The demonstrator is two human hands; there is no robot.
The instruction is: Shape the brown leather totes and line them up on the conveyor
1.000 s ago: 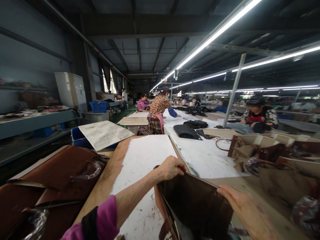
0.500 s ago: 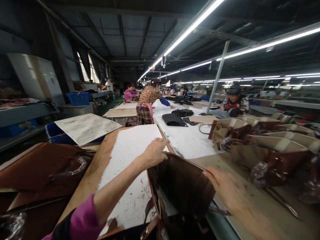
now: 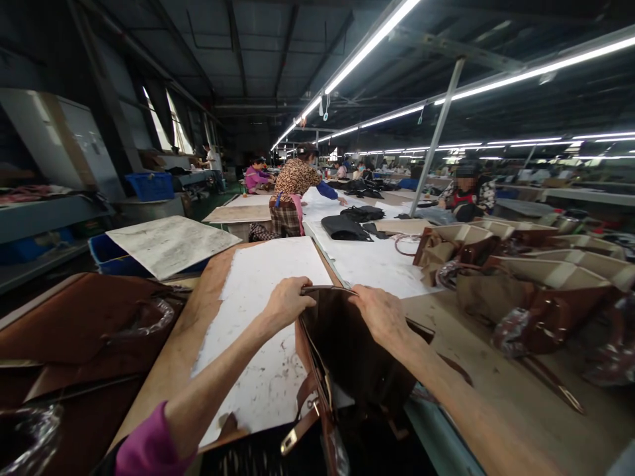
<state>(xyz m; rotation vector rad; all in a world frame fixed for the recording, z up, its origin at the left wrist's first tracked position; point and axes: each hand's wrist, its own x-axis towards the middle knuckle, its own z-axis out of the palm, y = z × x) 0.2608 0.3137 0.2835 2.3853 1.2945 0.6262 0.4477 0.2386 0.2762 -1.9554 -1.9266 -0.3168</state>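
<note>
A brown handbag stands open in front of me, its dark lining showing. My left hand pinches the far rim near its left corner. Further right along the same rim, my right hand grips the edge with fingers closed over it. A strap with a gold metal tip hangs at the bag's near left side, beside a handle partly wrapped in clear plastic. White paper with dark specks lies left of the bag. The bag's bottom is hidden in shadow.
Brown bags or bag panels are stacked at the left. Several finished-looking handbags stand in rows at the right. A stained white board rests on a blue bin. Dark pieces lie on the far table, where a co-worker leans over.
My right hand has moved left along the bag's rim, closer to my left hand. My left hand has shifted slightly left and still holds the rim.
</note>
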